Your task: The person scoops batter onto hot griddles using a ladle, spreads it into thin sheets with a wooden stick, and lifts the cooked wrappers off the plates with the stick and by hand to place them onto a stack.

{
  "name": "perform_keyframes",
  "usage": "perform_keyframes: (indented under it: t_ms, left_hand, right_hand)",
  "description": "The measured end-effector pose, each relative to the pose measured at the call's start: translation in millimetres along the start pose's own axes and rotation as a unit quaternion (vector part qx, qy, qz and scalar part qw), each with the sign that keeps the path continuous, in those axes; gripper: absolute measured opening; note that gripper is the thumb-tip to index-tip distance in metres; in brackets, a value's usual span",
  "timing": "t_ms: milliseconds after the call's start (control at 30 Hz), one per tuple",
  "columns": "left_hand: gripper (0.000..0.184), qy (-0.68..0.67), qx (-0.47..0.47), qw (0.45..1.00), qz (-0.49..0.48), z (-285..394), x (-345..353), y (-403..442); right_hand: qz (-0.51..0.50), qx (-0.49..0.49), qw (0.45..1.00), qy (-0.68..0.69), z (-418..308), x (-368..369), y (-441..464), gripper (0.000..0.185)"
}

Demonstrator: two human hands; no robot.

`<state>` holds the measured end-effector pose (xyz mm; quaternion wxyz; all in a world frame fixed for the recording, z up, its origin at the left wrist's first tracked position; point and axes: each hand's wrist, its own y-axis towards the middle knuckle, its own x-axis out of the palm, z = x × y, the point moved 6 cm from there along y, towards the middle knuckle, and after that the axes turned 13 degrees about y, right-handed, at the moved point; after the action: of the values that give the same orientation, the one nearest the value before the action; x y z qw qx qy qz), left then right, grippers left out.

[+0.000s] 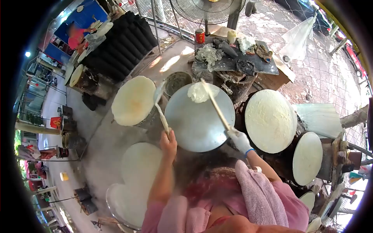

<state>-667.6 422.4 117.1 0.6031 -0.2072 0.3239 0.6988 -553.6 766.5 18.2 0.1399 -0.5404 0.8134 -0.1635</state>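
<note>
Handles in both fists: gripped a ladle-like tool (pixel 162 117) in the bare left hand (pixel 168 144), fingers wrapped round its near end, and a wooden stick (pixel 216 105) in the gloved right hand (pixel 240 140). Held both by the near end, probably to spare the skin from the round metal plate (pixel 198 124) ahead of and between the hands (likely hot, judging by the haze beside the left forearm). Angled the stick forward and inward, tip over a pale dollop (pixel 197 94) at the plate's far edge; could not tell whether touching or just above. Pointed the tool's blurred head just beside a bucket (pixel 179 73) ahead of the left hand, perhaps for easy dipping. Wore a blue band (pixel 249 152) at the right wrist and a towel (pixel 262 198) over the shoulder, maybe for sweat.

Showed a smooth grey sheen across most of the metal. Had pale discs all round: one (pixel 133 101) ahead and left of the left hand, one (pixel 271 122) just right of the gloved hand, another (pixel 307 159) farther right. Farther ahead of the right hand, set a red can (pixel 199 36) and crumpled plastic (pixel 210 55) on a dark table (pixel 265 66), near a fan (pixel 208 9) and wire fencing (pixel 299 35). Far beyond the left hand, glimpsed a person (pixel 75 37) in red.
</note>
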Motion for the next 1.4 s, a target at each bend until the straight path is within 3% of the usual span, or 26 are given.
perform_keyframes:
  t_ms: [33,67,100,167,233,267,300,367,433,533,567,633,767,800,900,967,1000,1033,1167,1300,1333,1400]
  left_hand:
    - [0.024,-0.017,-0.043,0.998,-0.05,-3.9,-3.1,-7.0]
    - [0.026,-0.064,-0.069,0.993,-0.066,-35.0,7.9,-16.9]
    - [0.025,-0.086,-0.095,0.989,-0.071,-39.4,2.8,-26.4]
    - [0.024,-0.125,-0.146,0.978,-0.081,-40.2,-14.2,-42.2]
    - [0.022,-0.143,-0.173,0.971,-0.08,-47.1,-34.3,-57.5]
    - [0.021,-0.153,-0.188,0.967,-0.077,-47.8,-41.0,-62.9]
    - [0.021,-0.161,-0.214,0.96,-0.076,-42.9,-47.8,-66.2]
    - [0.019,-0.169,-0.263,0.947,-0.076,-34.2,-61.5,-72.3]
    - [0.022,-0.105,-0.228,0.967,-0.046,-87.3,-49.7,-92.1]
    - [0.024,-0.04,-0.234,0.971,0.002,-135.4,-44.2,-119.9]
    - [0.024,-0.034,-0.255,0.966,-0.001,-134.2,-48.2,-126.6]
    - [0.024,-0.033,-0.275,0.961,0.001,-123.3,-53.8,-136.0]
    - [0.024,-0.058,-0.314,0.947,0.01,-76.9,-59.6,-144.4]
    - [0.024,-0.066,-0.336,0.939,0.012,-62.8,-59.8,-145.8]
    - [0.029,-0.119,-0.403,0.907,0.018,-39.5,-58.0,-150.3]
    - [0.027,-0.125,-0.399,0.908,0.022,-21.8,-59.7,-148.7]
    - [0.026,-0.129,-0.397,0.908,0.025,-14.9,-59.7,-148.7]
    - [0.024,-0.125,-0.4,0.908,0.026,-9.8,-59.7,-149.0]
    - [0.018,-0.128,-0.428,0.894,0.044,-4.6,-53.8,-156.4]
    - [0.017,-0.128,-0.407,0.903,0.04,-2.5,-50.1,-168.2]
    - [0.017,-0.126,-0.412,0.901,0.043,-0.1,-50.6,-169.7]
    - [0.017,-0.122,-0.423,0.896,0.049,5.5,-50.5,-172.4]
  right_hand:
    - [-0.058,0.105,0.992,0.035,-4.3,20.8,-9.3,0.044]
    - [-0.087,0.098,0.99,0.061,8.4,34.5,-3.5,0.037]
    - [-0.082,0.109,0.991,-0.012,-29.3,43.4,-22.4,0.04]
    - [-0.068,0.05,0.992,-0.089,-4.7,31.7,-4.7,0.046]
    - [-0.023,-0.022,0.992,-0.123,-47.5,8.5,-13.1,0.051]
    - [0.002,-0.105,0.994,0.017,-13.5,-8.1,11.3,0.052]
    - [0.012,-0.032,0.996,-0.088,-35.4,-13.5,4.4,0.05]
    - [-0.075,0.143,0.987,0.027,-54.0,13.8,-9.3,0.043]
    - [-0.128,0.161,0.978,0.042,-44.2,38.8,-2.7,0.029]
    - [-0.157,0.11,0.981,-0.037,-44.0,33.2,12.5,0.042]
    - [-0.157,0.065,0.983,-0.074,-43.9,15.8,24.3,0.048]
    - [-0.127,-0.067,0.99,0.015,-54.3,-12.3,54.2,0.05]
    - [-0.211,0.142,0.964,-0.079,-53.9,4.7,61.0,0.035]
    - [-0.23,0.133,0.962,-0.06,-45.2,17.3,60.4,0.029]
    - [-0.275,0.097,0.956,0.011,-44.7,25.2,57.8,0.034]
    - [-0.255,0.066,0.955,-0.135,-79.8,-3.3,72.2,0.036]
    - [-0.246,0.02,0.964,-0.103,-71.1,-14.3,97.9,0.037]
    - [-0.217,0.043,0.972,-0.081,-89.1,-17.7,106.5,0.035]
    - [-0.333,0.119,0.933,-0.066,-69.2,9.0,115.7,0.029]
    - [-0.358,0.114,0.922,-0.094,-65.9,-0.6,112.9,0.031]
    - [-0.335,0.069,0.931,-0.131,-69.1,-8.1,131.5,0.031]
    - [-0.333,0.022,0.94,-0.07,-69.7,-13.4,171.5,0.028]
